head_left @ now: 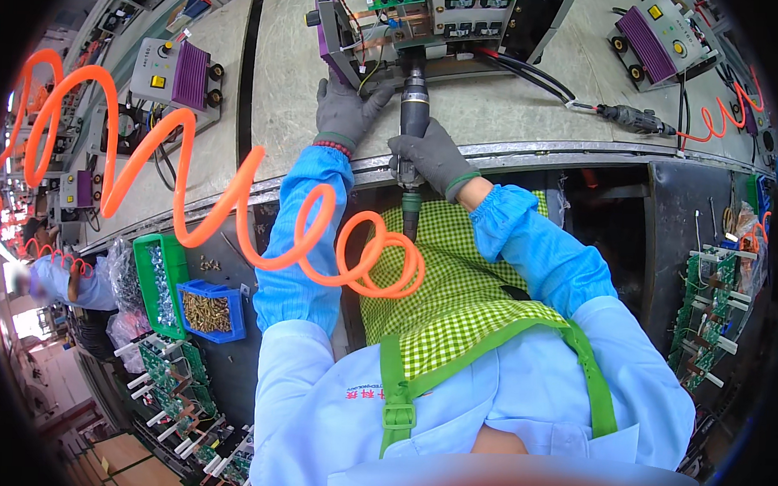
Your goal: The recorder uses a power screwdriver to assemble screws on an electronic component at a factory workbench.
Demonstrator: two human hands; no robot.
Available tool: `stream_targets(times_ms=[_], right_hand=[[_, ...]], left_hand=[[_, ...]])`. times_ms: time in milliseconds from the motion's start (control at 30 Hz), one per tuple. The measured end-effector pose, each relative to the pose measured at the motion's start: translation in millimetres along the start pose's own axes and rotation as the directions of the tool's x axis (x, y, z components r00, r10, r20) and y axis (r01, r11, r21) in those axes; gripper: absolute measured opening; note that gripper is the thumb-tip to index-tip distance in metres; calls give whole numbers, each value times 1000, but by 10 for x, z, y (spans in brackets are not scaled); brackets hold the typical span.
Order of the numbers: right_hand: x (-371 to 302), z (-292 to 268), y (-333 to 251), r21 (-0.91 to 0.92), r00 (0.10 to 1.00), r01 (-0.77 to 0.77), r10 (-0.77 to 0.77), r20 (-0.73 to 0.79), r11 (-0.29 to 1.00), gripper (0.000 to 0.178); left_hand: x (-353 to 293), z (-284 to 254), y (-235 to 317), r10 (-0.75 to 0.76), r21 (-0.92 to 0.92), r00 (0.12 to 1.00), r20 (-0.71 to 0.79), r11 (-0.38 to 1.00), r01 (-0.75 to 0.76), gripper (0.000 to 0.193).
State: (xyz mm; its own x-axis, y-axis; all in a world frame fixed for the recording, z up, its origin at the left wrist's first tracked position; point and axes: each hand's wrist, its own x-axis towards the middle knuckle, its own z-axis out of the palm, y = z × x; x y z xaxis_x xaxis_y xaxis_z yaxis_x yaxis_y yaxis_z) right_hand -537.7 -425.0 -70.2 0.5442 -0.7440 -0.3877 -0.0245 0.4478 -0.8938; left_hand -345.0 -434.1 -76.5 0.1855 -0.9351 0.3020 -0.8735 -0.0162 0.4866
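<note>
My right hand (439,162), in a grey glove, is wrapped round the body of a black air screwdriver (415,120). The tool points away from me, its tip at the lower front of an opened machine (451,61) with circuit boards and wires inside. An orange coiled air hose (273,260) loops in front of my left arm, near the tool's rear end. My left hand (346,113), also gloved, has its thumb and fingers apart at the lower left corner of the machine, beside its purple side panel (343,40). The fingertips are partly hidden there.
Purple-and-grey machines stand on the bench at left (176,74) and right (657,38). Another air screwdriver (633,120) lies right. A green bin (159,282) and a blue bin of brass screws (211,312) sit left, near circuit boards (174,381). Another person (70,283) is far left.
</note>
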Motion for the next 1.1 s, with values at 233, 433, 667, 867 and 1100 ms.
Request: stream_targets(times_ms=[233,433,667,867,1100], right_hand=[[11,12,30,-125,996,62,-68,-49,990,41],[49,-31,82,-108,997,57,-63,-51,993,40],[-193,-50,-300,140,995,-35,22,92,990,28],[-222,-35,-93,203,997,41,-53,57,978,25],[-176,-298,-210,-2,987,41,-40,156,999,26]], left_hand=[[-7,18,-17,9,7,1000,-28,1000,-9,86],[47,35,34,-16,74,999,28,997,14,87],[62,-32,-5,-101,-143,993,-61,986,91,75],[11,93,-113,74,21,972,-223,997,-71,63],[-73,-22,-36,-24,-47,992,-124,999,18,70]])
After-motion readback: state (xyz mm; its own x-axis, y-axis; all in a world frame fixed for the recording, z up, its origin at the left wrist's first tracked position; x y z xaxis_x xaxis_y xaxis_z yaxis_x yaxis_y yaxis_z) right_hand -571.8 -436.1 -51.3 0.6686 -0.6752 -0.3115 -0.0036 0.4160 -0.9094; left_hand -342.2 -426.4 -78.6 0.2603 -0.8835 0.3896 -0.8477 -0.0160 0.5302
